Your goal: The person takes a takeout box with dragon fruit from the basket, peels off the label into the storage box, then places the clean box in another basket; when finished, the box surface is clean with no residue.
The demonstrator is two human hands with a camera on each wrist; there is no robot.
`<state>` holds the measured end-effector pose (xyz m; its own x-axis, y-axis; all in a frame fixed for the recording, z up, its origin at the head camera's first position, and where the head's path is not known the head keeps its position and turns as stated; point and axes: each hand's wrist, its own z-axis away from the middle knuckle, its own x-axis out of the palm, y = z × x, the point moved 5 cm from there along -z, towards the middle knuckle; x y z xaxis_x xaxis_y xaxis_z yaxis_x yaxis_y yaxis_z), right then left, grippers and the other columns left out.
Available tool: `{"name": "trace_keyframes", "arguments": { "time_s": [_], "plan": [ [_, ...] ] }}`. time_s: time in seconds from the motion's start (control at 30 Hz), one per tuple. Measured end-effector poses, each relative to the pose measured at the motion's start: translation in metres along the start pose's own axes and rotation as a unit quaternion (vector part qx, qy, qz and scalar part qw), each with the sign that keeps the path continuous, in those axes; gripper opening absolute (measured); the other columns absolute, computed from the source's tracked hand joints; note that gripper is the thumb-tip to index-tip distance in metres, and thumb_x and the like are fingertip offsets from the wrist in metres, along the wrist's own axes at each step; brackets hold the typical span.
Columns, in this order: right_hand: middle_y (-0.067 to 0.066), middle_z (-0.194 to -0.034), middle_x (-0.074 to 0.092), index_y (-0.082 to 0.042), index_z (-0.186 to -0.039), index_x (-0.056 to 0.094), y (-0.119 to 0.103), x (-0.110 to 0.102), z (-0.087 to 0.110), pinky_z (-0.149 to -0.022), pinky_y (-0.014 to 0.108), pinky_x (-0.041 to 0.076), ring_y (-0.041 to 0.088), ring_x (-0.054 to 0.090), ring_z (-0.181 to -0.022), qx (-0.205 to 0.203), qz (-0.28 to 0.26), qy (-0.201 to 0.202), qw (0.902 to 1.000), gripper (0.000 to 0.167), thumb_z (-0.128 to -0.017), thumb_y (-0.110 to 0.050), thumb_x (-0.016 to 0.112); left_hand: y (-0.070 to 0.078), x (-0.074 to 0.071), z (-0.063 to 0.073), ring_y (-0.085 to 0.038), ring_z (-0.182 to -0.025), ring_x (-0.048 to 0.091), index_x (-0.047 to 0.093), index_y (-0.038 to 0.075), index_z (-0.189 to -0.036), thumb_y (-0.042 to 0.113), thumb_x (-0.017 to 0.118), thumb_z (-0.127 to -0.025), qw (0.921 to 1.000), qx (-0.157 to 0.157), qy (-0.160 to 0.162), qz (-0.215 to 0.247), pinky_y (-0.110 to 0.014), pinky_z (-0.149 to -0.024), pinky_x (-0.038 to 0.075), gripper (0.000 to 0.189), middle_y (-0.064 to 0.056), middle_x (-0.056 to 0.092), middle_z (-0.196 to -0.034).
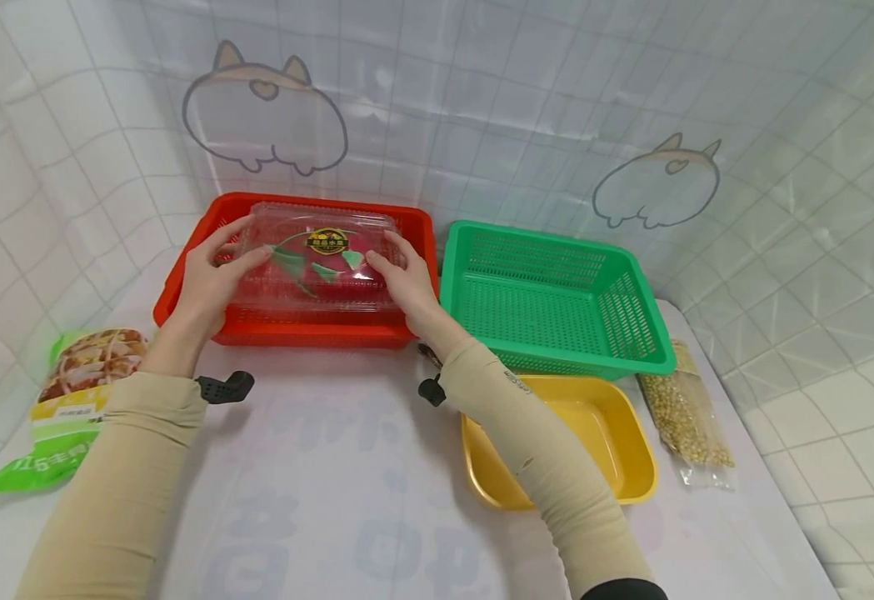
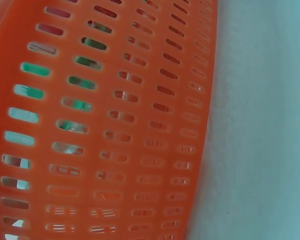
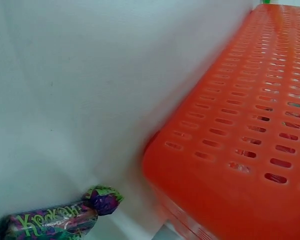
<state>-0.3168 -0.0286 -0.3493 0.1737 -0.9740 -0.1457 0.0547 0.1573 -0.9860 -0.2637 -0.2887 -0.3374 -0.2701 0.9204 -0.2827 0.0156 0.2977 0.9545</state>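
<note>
A clear plastic fruit box with a black-and-gold label sits within the red basket, red and green contents showing through its lid. Its left end is gripped by my left hand, thumb on top. My right hand holds the right end, thumb over the lid. Slotted walls of the red basket fill much of the left wrist view, and its corner shows in the right wrist view. Neither wrist view shows the hands. Whether the box touches the basket floor is hidden.
A green basket stands right of the red one, with a yellow tray in front. A wrapped candy lies by the red basket. A bag of yellow kernels is far right; a green-and-yellow food packet is left.
</note>
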Motion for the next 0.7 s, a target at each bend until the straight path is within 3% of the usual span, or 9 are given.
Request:
{"name": "trace_keyframes", "arguments": {
  "time_s": [0.2, 0.37, 0.47, 0.57, 0.7],
  "plan": [
    [-0.002, -0.141, 0.051, -0.038, -0.146, 0.047, -0.005, -0.005, 0.004, -0.101, 0.039, 0.051, 0.017, 0.049, -0.123, 0.005, -0.012, -0.011, 0.9999, 0.053, -0.096, -0.04, 0.065, 0.001, 0.001, -0.002, -0.008, -0.103, 0.042, 0.05, 0.032, -0.147, 0.035, 0.066, -0.095, 0.9981, 0.02, 0.004, 0.059, -0.017, -0.073, 0.05, 0.055, 0.009, 0.047, -0.114],
    [-0.002, -0.138, 0.053, -0.037, -0.146, 0.048, -0.014, -0.006, 0.009, -0.102, 0.037, 0.05, 0.017, 0.051, -0.122, 0.0, -0.039, -0.026, 0.9989, 0.05, -0.099, -0.033, 0.062, 0.005, 0.001, 0.0, -0.008, -0.102, 0.044, 0.055, 0.025, -0.144, 0.023, 0.068, -0.094, 0.9871, 0.035, 0.01, 0.156, -0.017, -0.077, 0.048, 0.052, 0.005, 0.049, -0.109],
    [-0.004, -0.144, 0.049, -0.036, -0.147, 0.048, -0.02, -0.006, 0.012, -0.106, 0.037, 0.048, 0.016, 0.047, -0.128, -0.011, -0.039, -0.031, 0.9987, 0.048, -0.1, -0.03, 0.059, 0.009, -0.001, 0.003, -0.009, -0.103, 0.046, 0.057, 0.023, -0.142, 0.017, 0.067, -0.095, 0.9755, 0.039, 0.007, 0.217, -0.015, -0.078, 0.05, 0.049, 0.003, 0.049, -0.108],
    [-0.005, -0.148, 0.045, -0.035, -0.147, 0.047, -0.026, -0.007, 0.015, -0.109, 0.039, 0.045, 0.016, 0.043, -0.133, -0.024, -0.032, -0.033, 0.9986, 0.047, -0.101, -0.028, 0.058, 0.015, 0.0, 0.006, -0.01, -0.101, 0.051, 0.057, 0.02, -0.142, 0.012, 0.066, -0.095, 0.9588, 0.037, -0.01, 0.282, -0.016, -0.075, 0.055, 0.048, 0.0, 0.049, -0.109],
    [-0.003, -0.153, 0.038, -0.036, -0.146, 0.048, -0.031, -0.011, 0.02, -0.112, 0.04, 0.041, 0.018, 0.037, -0.14, -0.035, -0.022, -0.035, 0.9985, 0.045, -0.102, -0.029, 0.056, 0.022, 0.002, 0.012, -0.011, -0.084, 0.059, 0.055, 0.015, -0.142, 0.007, 0.067, -0.093, 0.9341, 0.031, -0.023, 0.355, -0.015, -0.057, 0.052, 0.051, -0.003, 0.049, -0.109]
  ]
}}
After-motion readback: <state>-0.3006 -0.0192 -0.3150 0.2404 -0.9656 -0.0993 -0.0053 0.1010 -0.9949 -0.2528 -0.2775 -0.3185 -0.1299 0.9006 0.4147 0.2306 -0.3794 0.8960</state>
